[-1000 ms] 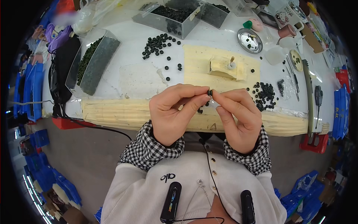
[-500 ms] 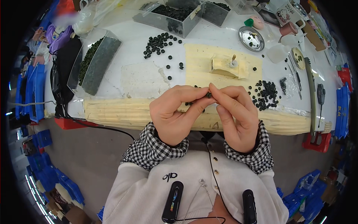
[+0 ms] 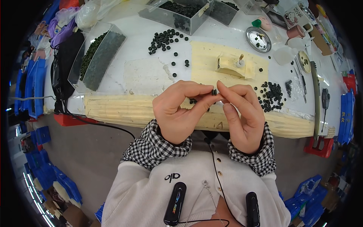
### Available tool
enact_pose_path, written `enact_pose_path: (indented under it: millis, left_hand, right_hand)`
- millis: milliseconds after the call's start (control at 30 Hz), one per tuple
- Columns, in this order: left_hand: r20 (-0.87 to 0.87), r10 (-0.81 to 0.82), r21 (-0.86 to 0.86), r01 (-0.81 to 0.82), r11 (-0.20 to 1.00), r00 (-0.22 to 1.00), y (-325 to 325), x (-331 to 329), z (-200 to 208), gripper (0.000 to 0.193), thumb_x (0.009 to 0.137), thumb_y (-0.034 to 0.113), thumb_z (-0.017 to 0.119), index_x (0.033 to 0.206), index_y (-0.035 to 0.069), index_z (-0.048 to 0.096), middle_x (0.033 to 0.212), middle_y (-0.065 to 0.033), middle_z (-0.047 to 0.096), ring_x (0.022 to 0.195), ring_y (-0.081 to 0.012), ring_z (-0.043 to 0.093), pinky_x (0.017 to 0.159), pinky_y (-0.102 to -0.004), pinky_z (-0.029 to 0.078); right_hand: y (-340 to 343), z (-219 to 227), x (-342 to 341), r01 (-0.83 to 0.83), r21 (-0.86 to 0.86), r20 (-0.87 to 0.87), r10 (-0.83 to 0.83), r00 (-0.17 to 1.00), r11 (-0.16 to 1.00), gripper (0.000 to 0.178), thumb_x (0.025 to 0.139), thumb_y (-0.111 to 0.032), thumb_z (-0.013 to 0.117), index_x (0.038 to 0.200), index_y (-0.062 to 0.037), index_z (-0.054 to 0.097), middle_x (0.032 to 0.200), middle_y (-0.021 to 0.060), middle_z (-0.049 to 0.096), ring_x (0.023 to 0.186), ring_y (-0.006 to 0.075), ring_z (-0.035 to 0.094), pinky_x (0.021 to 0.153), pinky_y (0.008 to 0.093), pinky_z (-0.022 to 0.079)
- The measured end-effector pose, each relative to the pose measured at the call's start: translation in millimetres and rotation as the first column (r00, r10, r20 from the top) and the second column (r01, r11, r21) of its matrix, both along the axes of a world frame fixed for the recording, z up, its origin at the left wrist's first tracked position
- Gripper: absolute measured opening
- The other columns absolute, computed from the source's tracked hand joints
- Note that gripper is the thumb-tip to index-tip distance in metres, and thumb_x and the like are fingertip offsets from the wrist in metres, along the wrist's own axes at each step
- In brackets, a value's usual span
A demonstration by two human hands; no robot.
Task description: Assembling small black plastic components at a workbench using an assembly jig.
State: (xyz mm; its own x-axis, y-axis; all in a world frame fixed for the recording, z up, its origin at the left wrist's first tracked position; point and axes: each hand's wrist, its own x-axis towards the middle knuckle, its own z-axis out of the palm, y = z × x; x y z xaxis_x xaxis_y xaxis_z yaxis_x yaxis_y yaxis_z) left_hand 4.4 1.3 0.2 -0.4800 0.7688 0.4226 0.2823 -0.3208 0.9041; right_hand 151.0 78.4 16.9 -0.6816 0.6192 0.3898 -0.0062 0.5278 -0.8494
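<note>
My left hand pinches a small black round piece with a groove around it, held edge-on between thumb and index finger above the table's front edge. Close beside it is my right hand, its thumb and index finger apart; its fingertips are near my left thumb tip, and I see nothing held in it. Several more black pieces lie partly hidden behind my left hand. A loose pile of small black pieces is to the right, and a group of black round pieces lies farther off to the left.
A yellow-taped block with a short peg stands on yellow tape behind my hands. Clear bins of dark pieces stand at the left and back. A round metal dish, tweezers and a mug are at the right.
My right index fingertip has lifted slightly away from the black piece, which now shows edge-on in my left fingers. The view has shifted a little.
</note>
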Motion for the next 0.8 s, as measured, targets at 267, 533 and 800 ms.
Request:
enact_pose_path:
  millis: [267, 533, 800]
  left_hand:
    - [-0.001, 0.003, -0.012, -0.003, 1.0, 1.0, 0.5, -0.5, -1.7, 0.02, 0.072, -0.005, 0.074, 0.09, -0.005, 0.066, 0.083, -0.0114, 0.067, 0.072, -0.0142, 0.065, 0.063, -0.0237, 0.053]
    - [-0.011, 0.005, -0.011, -0.006, 1.0, 1.0, 0.7, -1.1, -1.6, 0.02, 0.072, -0.004, 0.075, 0.089, -0.005, 0.066, 0.083, -0.0117, 0.067, 0.071, -0.0144, 0.065, 0.063, -0.0238, 0.052]
    - [0.008, -0.011, -0.027, 0.011, 1.0, 1.0, -0.4, -1.4, -0.1, 0.02, 0.072, -0.004, 0.075, 0.09, -0.006, 0.066, 0.084, -0.0122, 0.067, 0.074, -0.0144, 0.065, 0.066, -0.024, 0.053]
  right_hand:
    - [-0.5, -0.7, 0.0, 0.005, -0.009, 0.013, -0.005, 1.0, 1.0, 0.036, 0.086, 0.006, 0.054, 0.121, 0.0005, 0.059, 0.096, 0.0123, 0.056, 0.083, 0.0181, 0.056, 0.072, 0.0245, 0.047]
    - [0.3, 0.2, -0.1, 0.003, 0.005, 0.017, -0.003, 1.0, 1.0, 0.035, 0.086, 0.006, 0.054, 0.12, 0.0007, 0.059, 0.097, 0.0124, 0.056, 0.083, 0.0185, 0.057, 0.073, 0.0247, 0.047]
    - [-0.1, 2.3, -0.6, 0.008, 0.018, 0.026, -0.009, 1.0, 1.0, 0.035, 0.086, 0.006, 0.055, 0.12, 0.0006, 0.06, 0.096, 0.0122, 0.056, 0.083, 0.0188, 0.057, 0.072, 0.0247, 0.047]
